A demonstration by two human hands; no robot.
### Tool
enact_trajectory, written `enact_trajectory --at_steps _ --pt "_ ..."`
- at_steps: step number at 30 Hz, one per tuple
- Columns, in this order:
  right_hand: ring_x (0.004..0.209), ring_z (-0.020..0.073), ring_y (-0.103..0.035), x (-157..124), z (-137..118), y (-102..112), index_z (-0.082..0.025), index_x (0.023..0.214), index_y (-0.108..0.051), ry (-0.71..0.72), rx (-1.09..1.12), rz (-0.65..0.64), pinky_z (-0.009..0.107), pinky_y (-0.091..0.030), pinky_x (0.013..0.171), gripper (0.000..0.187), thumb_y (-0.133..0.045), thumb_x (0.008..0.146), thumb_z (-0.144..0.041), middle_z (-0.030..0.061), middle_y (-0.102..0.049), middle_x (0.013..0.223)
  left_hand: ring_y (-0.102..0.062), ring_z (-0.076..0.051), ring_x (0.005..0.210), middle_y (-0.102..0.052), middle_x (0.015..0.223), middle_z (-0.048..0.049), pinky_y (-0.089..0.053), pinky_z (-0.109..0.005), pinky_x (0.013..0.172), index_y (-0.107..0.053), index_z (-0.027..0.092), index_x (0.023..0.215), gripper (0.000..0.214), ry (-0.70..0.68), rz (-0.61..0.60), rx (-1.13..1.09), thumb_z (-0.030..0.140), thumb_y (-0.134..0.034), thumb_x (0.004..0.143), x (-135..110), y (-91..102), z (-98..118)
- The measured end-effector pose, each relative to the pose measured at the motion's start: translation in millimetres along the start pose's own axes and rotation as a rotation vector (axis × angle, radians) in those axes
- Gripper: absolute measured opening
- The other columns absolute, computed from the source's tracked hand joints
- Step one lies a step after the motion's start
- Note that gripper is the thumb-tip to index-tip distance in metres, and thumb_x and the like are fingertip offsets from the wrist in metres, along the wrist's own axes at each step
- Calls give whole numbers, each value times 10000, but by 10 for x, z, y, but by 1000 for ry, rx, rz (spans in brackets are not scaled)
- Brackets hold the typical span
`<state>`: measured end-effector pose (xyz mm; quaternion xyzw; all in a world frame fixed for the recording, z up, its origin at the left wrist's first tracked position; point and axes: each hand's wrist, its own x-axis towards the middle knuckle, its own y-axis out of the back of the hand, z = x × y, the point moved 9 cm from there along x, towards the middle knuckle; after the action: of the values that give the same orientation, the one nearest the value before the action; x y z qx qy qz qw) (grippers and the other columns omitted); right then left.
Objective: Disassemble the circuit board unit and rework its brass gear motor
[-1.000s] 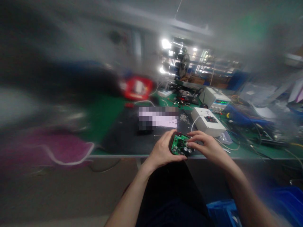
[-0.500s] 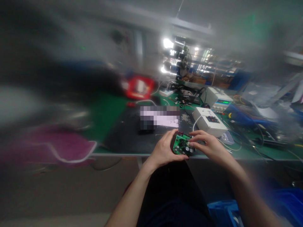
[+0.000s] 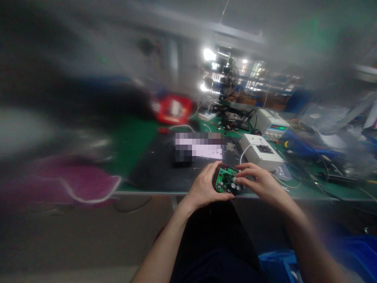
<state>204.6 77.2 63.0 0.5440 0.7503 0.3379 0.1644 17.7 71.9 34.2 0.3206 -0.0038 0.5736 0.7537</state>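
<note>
A green circuit board [image 3: 223,177] in a dark casing is held tilted toward me above the table's front edge. My left hand [image 3: 203,186] grips it by the left side, with the thumb along the near edge and the fingers along the far one. Black parts and several silver-topped capacitors [image 3: 233,186] stand on the board. My right hand [image 3: 255,179] reaches in from the right, thumb and index finger closed together over the board's components. What those fingertips pinch, if anything, is too small to make out.
A white box [image 3: 261,155] with a black socket and cable stands right of the board, a power supply [image 3: 271,125] behind it. Partly pixelated paper [image 3: 207,151] lies on the black mat [image 3: 159,169]. A pink bundle [image 3: 88,179] is at left, blue bins [image 3: 279,263] below right.
Both hands and the board stay practically where they were. The digits on the power supply's display look different.
</note>
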Motion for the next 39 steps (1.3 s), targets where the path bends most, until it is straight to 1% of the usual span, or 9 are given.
enact_trajectory --at_steps 11,18,22,29,35,39 --pt "1177 195 -560 -19 28 -7 -320 1013 -779 15 -40 -6 347 -451 1057 277 -657 973 -566 -5 -562 1302 -548 -311 1357 -551 1464 -81 -458 -451 1168 -418 271 1499 1076 8 -1 -8 482 -950 589 -4 3 1" --pt "1197 205 -554 -28 62 -23 -302 1060 -778 24 -53 -18 348 -468 1062 277 -670 982 -544 16 -547 1327 -554 -307 1351 -551 1462 -80 -464 -442 1162 -417 273 1499 1091 9 1 -8 491 -956 576 -7 5 -3" --pt "1192 199 -555 -31 57 -22 -304 1045 -776 24 -53 -10 348 -461 1065 269 -672 979 -543 8 -550 1320 -553 -308 1354 -546 1466 -87 -460 -442 1167 -419 269 1499 1082 6 0 -7 491 -952 584 -6 -2 -4" --pt "1200 188 -552 -32 50 -24 -308 1047 -773 27 -44 -8 338 -448 1075 270 -661 983 -545 -3 -551 1317 -555 -288 1346 -549 1458 -72 -461 -418 1164 -412 273 1500 1083 7 -3 -8 487 -952 585 -6 -2 -6" --pt "1194 178 -558 -34 31 -19 -332 1036 -768 19 -45 -1 338 -447 1071 241 -668 980 -543 -26 -554 1310 -558 -300 1347 -549 1462 -77 -468 -430 1159 -418 277 1499 1079 11 -3 -13 485 -953 586 -6 13 7" --pt "1194 181 -558 -30 39 -29 -332 1039 -770 19 -47 -3 334 -460 1061 248 -668 980 -549 -21 -556 1310 -560 -302 1348 -554 1455 -76 -464 -436 1165 -424 276 1495 1073 13 -2 -16 483 -954 585 -6 13 6"
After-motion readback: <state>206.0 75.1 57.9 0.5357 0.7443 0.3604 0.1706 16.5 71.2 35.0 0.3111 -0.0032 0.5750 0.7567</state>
